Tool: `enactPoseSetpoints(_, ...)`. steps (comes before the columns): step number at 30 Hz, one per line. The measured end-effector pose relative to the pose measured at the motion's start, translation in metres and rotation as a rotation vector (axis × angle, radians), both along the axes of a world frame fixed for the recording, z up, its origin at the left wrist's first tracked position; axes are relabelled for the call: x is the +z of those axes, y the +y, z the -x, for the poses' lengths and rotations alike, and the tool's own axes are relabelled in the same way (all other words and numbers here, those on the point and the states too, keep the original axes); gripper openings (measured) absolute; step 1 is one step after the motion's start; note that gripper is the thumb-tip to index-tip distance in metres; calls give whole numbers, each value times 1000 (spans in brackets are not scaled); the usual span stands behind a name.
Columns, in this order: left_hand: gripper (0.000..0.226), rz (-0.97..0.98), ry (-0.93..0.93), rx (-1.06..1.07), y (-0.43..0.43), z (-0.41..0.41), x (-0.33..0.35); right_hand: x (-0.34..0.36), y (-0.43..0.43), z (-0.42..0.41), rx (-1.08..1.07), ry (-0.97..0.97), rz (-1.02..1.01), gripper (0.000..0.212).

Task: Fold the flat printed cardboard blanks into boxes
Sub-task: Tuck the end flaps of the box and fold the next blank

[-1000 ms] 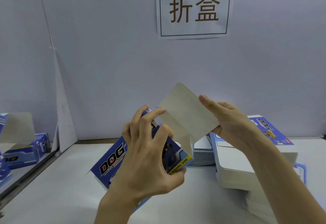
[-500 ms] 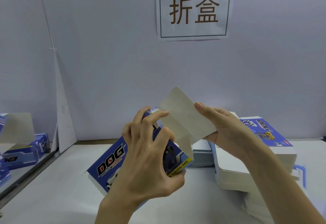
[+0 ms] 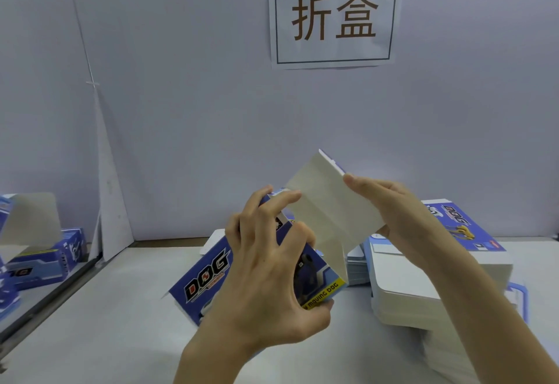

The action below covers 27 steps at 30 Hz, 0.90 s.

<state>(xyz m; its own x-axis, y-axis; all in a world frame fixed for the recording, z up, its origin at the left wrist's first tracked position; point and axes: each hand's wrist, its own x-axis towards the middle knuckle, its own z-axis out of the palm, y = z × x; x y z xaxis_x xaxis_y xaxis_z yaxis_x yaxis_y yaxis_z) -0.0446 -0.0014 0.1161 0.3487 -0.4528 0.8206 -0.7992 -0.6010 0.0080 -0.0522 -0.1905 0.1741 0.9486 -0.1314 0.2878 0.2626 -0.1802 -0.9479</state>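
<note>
A blue printed "DOG" box, half formed, is held tilted above the white table. My left hand grips its body, fingers curled over the upper edge and thumb under the yellow strip. The box's plain grey lid flap stands open up and to the right. My right hand holds that flap, fingers across its outer end, where a narrow tuck strip is bent back. A thick stack of flat blanks lies at the right, partly hidden by my right forearm.
Several finished blue boxes lie at the far left beyond a metal rail. A lower pile of blanks sits behind the held box. A white wall with a paper sign closes the back.
My right hand slid along the lid flap and bent its end strip back. The flap's free edge now shows a blue fold. My left hand kept its grip on the box.
</note>
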Motion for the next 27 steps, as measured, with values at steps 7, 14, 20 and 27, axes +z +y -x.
enactPoseSetpoints(7, 62, 57, 11, 19, 3, -3, -4, 1, 1, -4, -54, -91, 63, 30)
enactPoseSetpoints(14, 57, 122, -6, 5, 7, -5, 2, -22, -9, 2, 117, -184, -297, 36)
enactPoseSetpoints(20, 56, 149, -27, -39, 8, 3, 8, -57, 4, -1, 88, -179, -227, 54)
enactPoseSetpoints(27, 57, 50, 70, -12, 12, -3, 1, -78, 17, -4, 56, -310, 30, 34)
